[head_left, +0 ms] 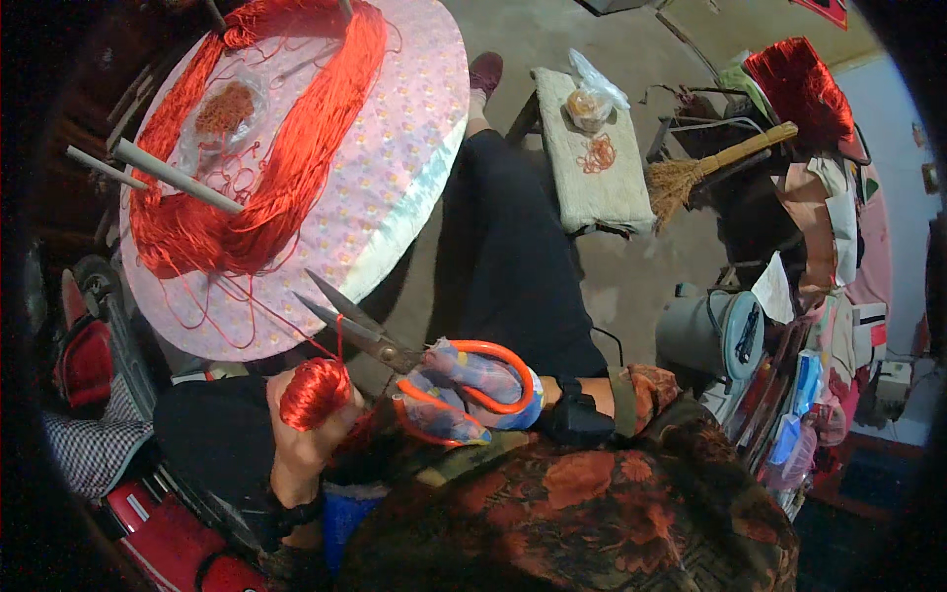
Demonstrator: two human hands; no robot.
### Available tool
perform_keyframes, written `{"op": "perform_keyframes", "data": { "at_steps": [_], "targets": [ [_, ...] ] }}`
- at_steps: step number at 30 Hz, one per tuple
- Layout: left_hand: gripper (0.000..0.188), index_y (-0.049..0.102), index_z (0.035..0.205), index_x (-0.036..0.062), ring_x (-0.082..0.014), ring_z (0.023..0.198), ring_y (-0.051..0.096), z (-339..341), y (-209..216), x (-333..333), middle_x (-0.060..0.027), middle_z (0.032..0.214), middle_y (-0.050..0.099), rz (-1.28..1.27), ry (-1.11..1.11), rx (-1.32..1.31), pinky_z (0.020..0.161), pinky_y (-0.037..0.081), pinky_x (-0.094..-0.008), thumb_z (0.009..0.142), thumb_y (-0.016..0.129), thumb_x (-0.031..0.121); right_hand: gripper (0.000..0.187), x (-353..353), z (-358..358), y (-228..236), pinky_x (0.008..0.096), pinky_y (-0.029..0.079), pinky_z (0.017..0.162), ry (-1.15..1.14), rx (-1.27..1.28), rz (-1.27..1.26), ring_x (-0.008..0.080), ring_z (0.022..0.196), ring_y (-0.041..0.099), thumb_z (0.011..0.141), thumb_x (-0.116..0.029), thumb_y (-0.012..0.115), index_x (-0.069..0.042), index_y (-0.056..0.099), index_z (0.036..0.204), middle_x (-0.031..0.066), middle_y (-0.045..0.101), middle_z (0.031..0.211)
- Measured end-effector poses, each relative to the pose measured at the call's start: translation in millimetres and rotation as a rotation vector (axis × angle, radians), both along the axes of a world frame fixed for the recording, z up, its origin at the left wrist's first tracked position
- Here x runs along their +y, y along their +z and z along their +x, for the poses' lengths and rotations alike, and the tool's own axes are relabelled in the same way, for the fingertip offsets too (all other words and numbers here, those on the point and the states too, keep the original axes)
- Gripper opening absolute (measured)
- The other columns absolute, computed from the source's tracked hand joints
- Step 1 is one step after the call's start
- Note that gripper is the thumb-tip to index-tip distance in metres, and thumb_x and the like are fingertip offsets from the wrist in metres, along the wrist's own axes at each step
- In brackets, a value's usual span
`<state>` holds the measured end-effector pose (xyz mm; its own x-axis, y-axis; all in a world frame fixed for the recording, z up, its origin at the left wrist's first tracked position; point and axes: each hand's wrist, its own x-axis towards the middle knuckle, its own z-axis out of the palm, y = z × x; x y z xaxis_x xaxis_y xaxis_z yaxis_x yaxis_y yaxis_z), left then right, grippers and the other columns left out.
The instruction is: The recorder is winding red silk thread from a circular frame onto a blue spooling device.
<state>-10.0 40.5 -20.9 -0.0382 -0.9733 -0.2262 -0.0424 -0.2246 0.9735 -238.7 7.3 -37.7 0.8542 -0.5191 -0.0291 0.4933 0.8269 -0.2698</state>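
A thick bundle of shiny red cord (314,393) is gripped in my left hand (294,449), its rounded end facing up. My right hand (498,377), covered by a patterned bluish glove or wrap, is closed on the orange handles of a pair of scissors (395,355). The blades point up and left, slightly apart, and a red strand rising from the bundle passes by them. Whether that strand lies between the blades I cannot tell. Loose strands run on to a large skein of red cord (326,148) looped around grey posts (178,176) on a round table.
The round table (424,109) has a pink flowered cover and carries a plastic bag of reddish bits (225,109). Ahead stands a padded bench (592,183) with a bag and cord scraps. A broom (720,173), a grey bucket (705,331) and cluttered shelves line the right.
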Motion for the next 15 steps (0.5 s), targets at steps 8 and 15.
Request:
{"op": "perform_keyframes", "data": {
  "at_steps": [8, 15],
  "targets": [
    [0.018, 0.057, 0.076, 0.0017, -0.0159, 0.059, 0.054, -3.5, 13.0, 7.0, -0.0034, 0.066, 0.055, 0.104, 0.079, 0.249, 0.059, 0.044, -0.0315, 0.073, 0.071, 0.013, 0.057, -63.6, -56.1, 1.6, 0.0306, 0.043, 0.047, -0.543, 0.474, -0.105, 0.0189, 0.049, 0.051, 0.095, -0.059, 0.038, -0.006, 0.057, 0.082, 0.0056, 0.054, 0.059],
    [0.017, 0.052, 0.084, 0.0014, -0.019, 0.07, 0.056, -5.4, 18.0, 5.1, -0.007, 0.078, 0.052, 0.023, 0.177, 0.507, 0.067, 0.046, -0.0332, 0.078, 0.063, 0.012, 0.056, -165.6, -235.9, -86.3, 0.0365, 0.051, 0.075, -0.533, 2.396, -0.633, 0.0258, 0.084, 0.067, 0.082, -0.05, 0.065, -0.003, 0.064, 0.112, 0.0149, 0.069, 0.095]
  ]
}}
